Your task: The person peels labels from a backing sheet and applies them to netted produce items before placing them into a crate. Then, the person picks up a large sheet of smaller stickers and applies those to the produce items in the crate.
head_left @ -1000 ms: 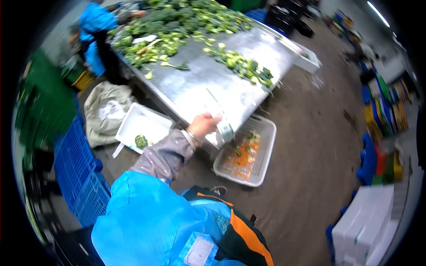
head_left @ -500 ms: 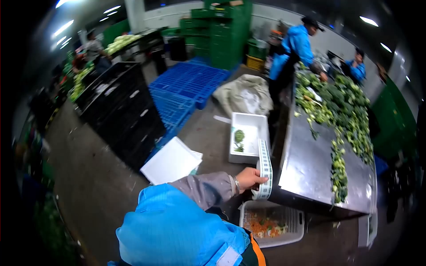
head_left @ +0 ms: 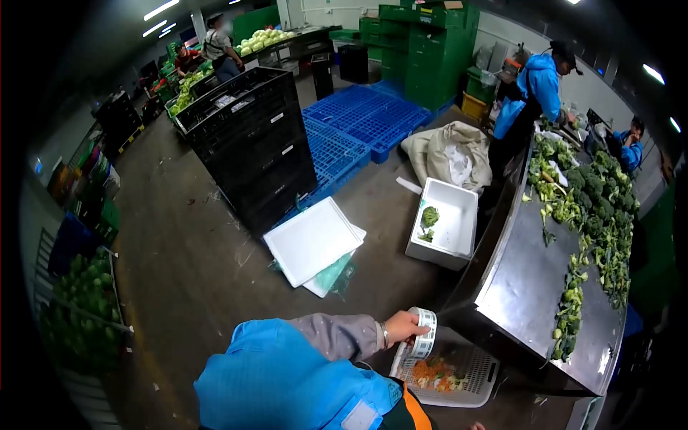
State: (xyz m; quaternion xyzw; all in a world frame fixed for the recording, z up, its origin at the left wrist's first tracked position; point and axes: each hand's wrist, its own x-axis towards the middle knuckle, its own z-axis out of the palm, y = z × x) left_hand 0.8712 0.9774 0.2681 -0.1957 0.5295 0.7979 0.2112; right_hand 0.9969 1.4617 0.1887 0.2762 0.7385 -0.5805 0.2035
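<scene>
My left hand (head_left: 406,327) is closed around a roll of printed labels (head_left: 424,333), white with dark green marks, its fingers wrapping the ring's side. A bracelet circles that wrist. Below the roll, a white plastic basket (head_left: 487,380) on the floor holds orange and pale vegetable scraps (head_left: 437,375). Only a sliver of my right hand (head_left: 476,426) shows at the bottom edge; its fingers are mostly hidden.
On my right, a steel table (head_left: 517,290) bears heaped broccoli (head_left: 591,186). Ahead stand a white foam box (head_left: 441,247), foam lids (head_left: 313,240), black crates (head_left: 261,154) and blue pallets (head_left: 373,115). A person in blue (head_left: 534,89) works beside the table.
The long strip of labels that rose above my left hand no longer shows; a compact ring is in the hand. The view has swung left, and part of my right hand appears below.
</scene>
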